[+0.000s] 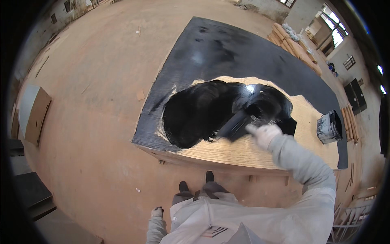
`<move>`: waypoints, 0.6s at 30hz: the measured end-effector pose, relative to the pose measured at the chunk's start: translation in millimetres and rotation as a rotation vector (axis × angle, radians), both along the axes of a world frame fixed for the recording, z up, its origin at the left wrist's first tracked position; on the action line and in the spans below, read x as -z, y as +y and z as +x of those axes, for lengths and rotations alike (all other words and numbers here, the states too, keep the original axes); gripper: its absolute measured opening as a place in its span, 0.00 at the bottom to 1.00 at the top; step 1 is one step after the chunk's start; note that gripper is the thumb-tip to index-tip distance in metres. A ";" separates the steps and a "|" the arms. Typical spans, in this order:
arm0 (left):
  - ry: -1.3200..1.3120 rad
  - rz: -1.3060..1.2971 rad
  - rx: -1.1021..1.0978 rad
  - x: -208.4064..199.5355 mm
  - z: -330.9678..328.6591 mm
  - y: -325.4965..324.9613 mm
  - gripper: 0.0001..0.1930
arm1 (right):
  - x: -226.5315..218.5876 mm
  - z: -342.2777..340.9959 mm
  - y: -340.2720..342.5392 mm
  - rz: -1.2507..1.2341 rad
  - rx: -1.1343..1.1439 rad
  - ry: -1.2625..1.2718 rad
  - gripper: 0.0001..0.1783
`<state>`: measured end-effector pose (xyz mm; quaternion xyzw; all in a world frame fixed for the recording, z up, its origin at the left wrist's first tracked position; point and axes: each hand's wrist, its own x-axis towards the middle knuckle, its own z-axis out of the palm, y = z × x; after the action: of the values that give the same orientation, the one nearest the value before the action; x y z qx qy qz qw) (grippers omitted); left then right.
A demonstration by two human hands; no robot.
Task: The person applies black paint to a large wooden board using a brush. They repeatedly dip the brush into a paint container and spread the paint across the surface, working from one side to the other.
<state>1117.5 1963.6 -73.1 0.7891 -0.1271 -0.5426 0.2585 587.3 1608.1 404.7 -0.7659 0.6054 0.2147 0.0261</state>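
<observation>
My right hand (266,136), in a pale glove, is closed on the handle of a wide flat spreader (235,125) smeared with black; motion blurs both. The spreader's blade rests at the lower edge of a thick, wet black paint patch (195,114). Beneath lies a big wood-grain panel (243,156), bare and yellowish along its near side and at the right. Dark grey-black coating (227,49) covers its far part and left edge. Hanging low by my side, away from the panel, my left hand (157,212) has its fingers curled, with dark stains and nothing visible in them.
A paint-smeared bucket (328,128) stands on the panel's right end. Beyond the far right edge lie long brown wrapped bundles (296,46). A board-sided box (35,114) and dark panels (32,191) stand on the dusty floor at left. My feet are close to the panel's near edge.
</observation>
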 end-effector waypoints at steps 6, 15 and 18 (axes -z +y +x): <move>-0.076 0.131 0.290 -32.9 -61.7 -27.2 0.12 | 31.3 -112.3 -162.5 -0.106 0.395 0.031 0.21; 0.013 -0.020 0.095 -29.0 -99.0 -69.2 0.09 | 21.2 -54.4 -225.6 0.080 0.238 0.055 0.21; 0.030 -0.114 0.022 -31.2 -108.7 -84.8 0.09 | 20.9 -52.7 -219.7 -0.055 0.328 -0.055 0.17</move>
<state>1008.8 1878.8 -41.9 0.7634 -0.1623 -0.5491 0.2990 534.5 1388.4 383.7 -0.6628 0.7271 0.1700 0.0562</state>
